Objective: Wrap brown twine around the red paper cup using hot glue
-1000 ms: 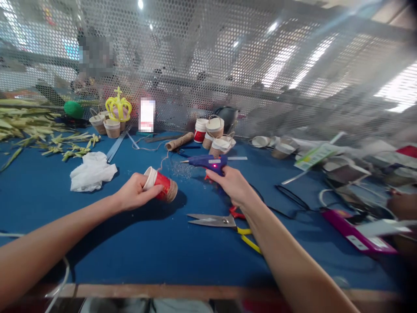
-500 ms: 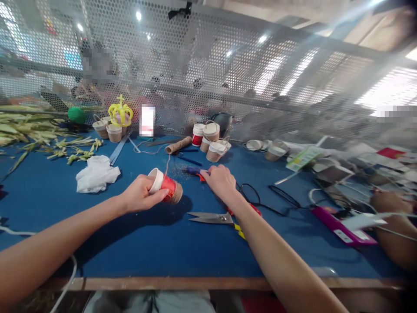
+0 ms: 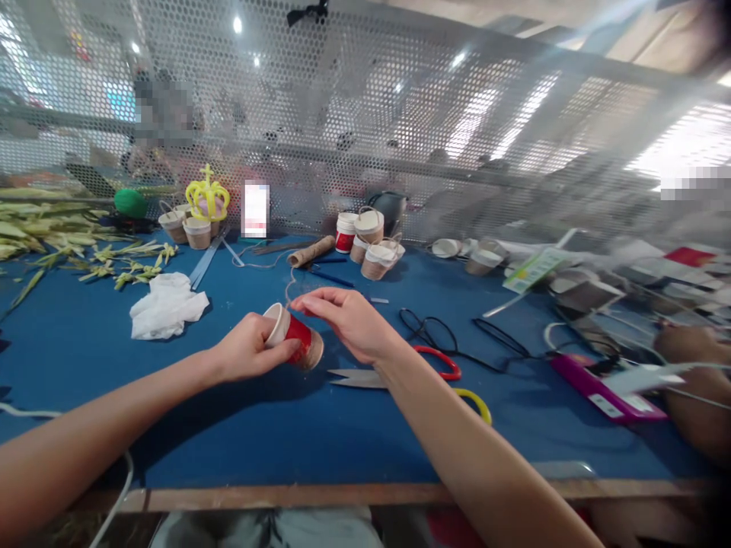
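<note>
- Since half a second earlier, the right hand (image 3: pixel 357 323) had come away from the glue gun and crossed to the paper cup (image 3: pixel 300 333); the gun itself was hidden from me now, though its likely black cord (image 3: pixel 434 335) lay looped on the table (image 3: pixel 274 449).
- Tipped on its side, the cup was held above the blue tabletop between both forearms, its mouth toward the left hand (image 3: pixel 248 346).
- That left hand grasped it firmly, fingers hooked over the rim and thumb pressed along the wall, a hold that seemed meant to steady the cup while leaving its far side within reach.
- At the right, the fingertips were drawn together beside the twine (image 3: pixel 290 288); I could not tell whether they pinched it or merely touched it.
- Loose and kinked, the strand ran from the twine roll (image 3: pixel 311 252) toward the cup, the roll probably placed beyond it so the line could feed freely.
- Smooth white rim, glossy red band and rough brown coils at the base made three distinct textures on one tapered shape.
- Scissors (image 3: pixel 355 378) with flat metal blades lay partly under the right forearm, probably kept there for quick reach.
</note>
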A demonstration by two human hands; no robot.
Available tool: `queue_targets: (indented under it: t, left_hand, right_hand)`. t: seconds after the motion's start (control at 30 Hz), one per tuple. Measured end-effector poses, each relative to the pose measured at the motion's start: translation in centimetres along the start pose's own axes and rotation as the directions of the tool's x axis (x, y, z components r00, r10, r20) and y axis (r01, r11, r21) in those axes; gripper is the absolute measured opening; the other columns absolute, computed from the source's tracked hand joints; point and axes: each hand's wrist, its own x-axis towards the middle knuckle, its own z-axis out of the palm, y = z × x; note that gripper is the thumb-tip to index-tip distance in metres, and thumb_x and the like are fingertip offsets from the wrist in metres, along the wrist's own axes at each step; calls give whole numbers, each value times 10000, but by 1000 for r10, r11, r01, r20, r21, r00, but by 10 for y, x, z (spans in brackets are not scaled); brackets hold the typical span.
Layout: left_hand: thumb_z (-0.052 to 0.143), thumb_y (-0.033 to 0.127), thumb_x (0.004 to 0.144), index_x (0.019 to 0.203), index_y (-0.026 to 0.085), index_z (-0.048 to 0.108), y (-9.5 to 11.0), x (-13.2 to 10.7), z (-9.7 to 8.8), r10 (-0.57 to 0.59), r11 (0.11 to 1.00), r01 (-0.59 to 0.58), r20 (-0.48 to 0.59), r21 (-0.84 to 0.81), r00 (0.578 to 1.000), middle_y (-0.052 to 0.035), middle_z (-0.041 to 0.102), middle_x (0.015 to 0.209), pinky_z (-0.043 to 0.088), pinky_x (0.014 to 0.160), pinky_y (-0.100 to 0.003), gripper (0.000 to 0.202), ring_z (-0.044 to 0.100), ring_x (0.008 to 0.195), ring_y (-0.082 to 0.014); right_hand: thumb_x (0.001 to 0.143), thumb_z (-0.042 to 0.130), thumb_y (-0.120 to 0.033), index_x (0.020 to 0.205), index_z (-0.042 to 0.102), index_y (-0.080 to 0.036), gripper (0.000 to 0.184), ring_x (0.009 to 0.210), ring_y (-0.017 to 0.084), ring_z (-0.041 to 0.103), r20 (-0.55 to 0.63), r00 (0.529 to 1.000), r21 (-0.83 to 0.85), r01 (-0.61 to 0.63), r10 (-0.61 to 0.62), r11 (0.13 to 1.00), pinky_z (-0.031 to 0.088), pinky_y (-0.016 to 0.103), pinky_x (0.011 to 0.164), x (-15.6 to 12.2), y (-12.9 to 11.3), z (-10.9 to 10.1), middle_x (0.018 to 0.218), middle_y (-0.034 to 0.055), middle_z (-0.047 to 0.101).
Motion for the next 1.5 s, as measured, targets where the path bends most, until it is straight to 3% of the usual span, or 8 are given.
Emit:
queue_targets:
  t: [0.17,0.3,0.47,0.63,0.9,1.1,1.3,1.5]
  left_hand:
    - [409,263,798,476,144,416,7,-1,2,59,998,-58,17,-36,998,38,378,482,265,461,-208,343,339,460,-68]
    - [425,222,791,446,152,333,14,-2,3,167,985,-166,35,-40,985,38,363,490,281,494,-207,364,337,479,-68]
    - [432,198,774,463,156,323,13,-1,3,144,989,-142,55,-44,988,49,332,482,258,473,-209,332,319,466,-65]
    - [423,215,771,470,163,288,9,0,6,105,991,-100,52,-92,993,68,263,445,206,416,-201,334,260,411,-48]
    - [450,368,757,472,155,341,14,5,-1,-154,941,173,88,-292,984,66,263,463,175,394,-191,371,221,430,-44]
    - [543,399,684,495,125,465,12,8,-7,-344,739,320,77,-592,936,59,363,450,219,411,-181,342,265,423,-42]
    - [606,359,645,572,103,560,4,7,-1,-436,569,379,123,-730,891,26,495,489,279,441,-173,270,373,439,-52]
    - [598,344,660,546,102,556,2,4,1,-407,623,366,113,-691,906,29,485,488,285,449,-172,270,366,450,-52]
  right_hand:
    - [784,434,-500,812,656,-120,441,888,181,563,-69,998,-287,-9,-11,958,379,310,824,-6,5,-3,890,79,656]
    - [817,294,-557,863,668,-127,572,928,190,561,128,986,-229,-79,110,970,366,325,870,-5,9,-3,909,77,660]
    - [745,571,-373,1042,593,-182,354,975,169,547,243,969,16,-43,38,999,403,306,851,-11,-2,0,1035,53,618]
    - [723,609,-244,849,657,-185,147,1083,162,478,279,957,-8,87,-82,996,356,296,919,-20,-13,5,1120,50,556]
    - [727,589,-237,704,639,-160,94,787,135,555,21,980,-271,194,-196,943,426,287,760,-21,-16,2,799,24,604]
    - [692,625,-289,734,634,-176,122,681,114,557,-228,948,-135,195,-221,972,449,266,689,-21,-16,-6,726,3,632]
    - [687,629,-276,708,626,-183,96,631,104,552,-298,924,-57,234,-240,971,460,252,640,-18,-8,-6,667,-6,618]
    - [696,621,-266,658,604,-174,101,632,102,544,-300,928,-105,199,-222,974,453,244,639,-16,0,-9,659,-6,607]
